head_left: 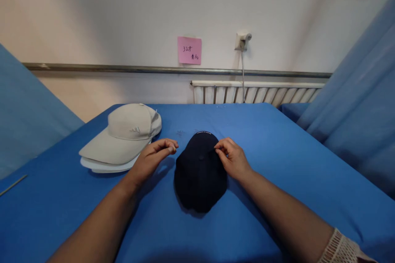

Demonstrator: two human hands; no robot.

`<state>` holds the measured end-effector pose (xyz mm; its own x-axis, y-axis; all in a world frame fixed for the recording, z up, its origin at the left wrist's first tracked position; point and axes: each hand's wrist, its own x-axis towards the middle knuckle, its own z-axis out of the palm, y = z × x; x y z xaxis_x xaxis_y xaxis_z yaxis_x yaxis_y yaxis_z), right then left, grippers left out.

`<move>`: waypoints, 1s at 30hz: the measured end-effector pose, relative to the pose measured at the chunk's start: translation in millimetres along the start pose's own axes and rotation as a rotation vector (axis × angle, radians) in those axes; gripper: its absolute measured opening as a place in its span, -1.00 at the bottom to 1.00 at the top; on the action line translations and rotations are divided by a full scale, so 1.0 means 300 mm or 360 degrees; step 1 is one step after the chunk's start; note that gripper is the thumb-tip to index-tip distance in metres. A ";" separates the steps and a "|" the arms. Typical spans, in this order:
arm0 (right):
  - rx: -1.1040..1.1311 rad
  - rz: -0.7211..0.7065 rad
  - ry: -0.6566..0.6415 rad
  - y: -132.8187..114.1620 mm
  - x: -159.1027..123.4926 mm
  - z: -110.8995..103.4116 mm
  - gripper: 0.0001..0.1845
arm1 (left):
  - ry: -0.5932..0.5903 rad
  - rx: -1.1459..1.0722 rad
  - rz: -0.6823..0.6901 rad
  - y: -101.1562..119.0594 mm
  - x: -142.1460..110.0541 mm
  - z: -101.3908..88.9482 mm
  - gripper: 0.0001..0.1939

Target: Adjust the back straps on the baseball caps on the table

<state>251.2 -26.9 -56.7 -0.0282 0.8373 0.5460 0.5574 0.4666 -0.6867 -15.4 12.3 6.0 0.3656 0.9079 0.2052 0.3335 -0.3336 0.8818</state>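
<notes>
- Left hand (156, 156) is released, its fingers loosely curled, near the black fabric cap (200, 176).
- My right hand (233, 158) touches that cap's right side, thumb and fingertips drawn together; I cannot tell whether they grip anything.
- The black cap lies crown up on the blue cloth-covered counter (277, 144).
- Left of it, I see a beige fabric cap (128, 125) resting over white brims (115, 167).

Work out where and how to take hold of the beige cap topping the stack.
Probably pinch the beige cap at its crown, from above: that part stands up domed, while its brim lies close over the paler brims beneath, where fingers might catch more than one.
</notes>
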 end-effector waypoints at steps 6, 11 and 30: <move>0.0003 0.0029 0.0012 -0.006 -0.003 -0.002 -0.84 | -0.0084 0.0348 0.0219 0.021 -0.030 0.001 -0.85; 0.0020 0.0041 0.0005 -0.010 -0.003 -0.002 -0.83 | -0.0254 0.0796 0.0433 0.090 -0.085 0.027 -0.55; 0.0010 -0.0036 0.0110 0.006 0.003 -0.003 -0.83 | -0.0015 0.0644 0.0553 0.060 -0.064 0.011 -0.90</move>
<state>252.9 -25.7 -57.1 0.0168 0.8051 0.5929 0.5519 0.4870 -0.6770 -13.6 -12.0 16.6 0.5213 0.7246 0.4507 0.4993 -0.6873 0.5275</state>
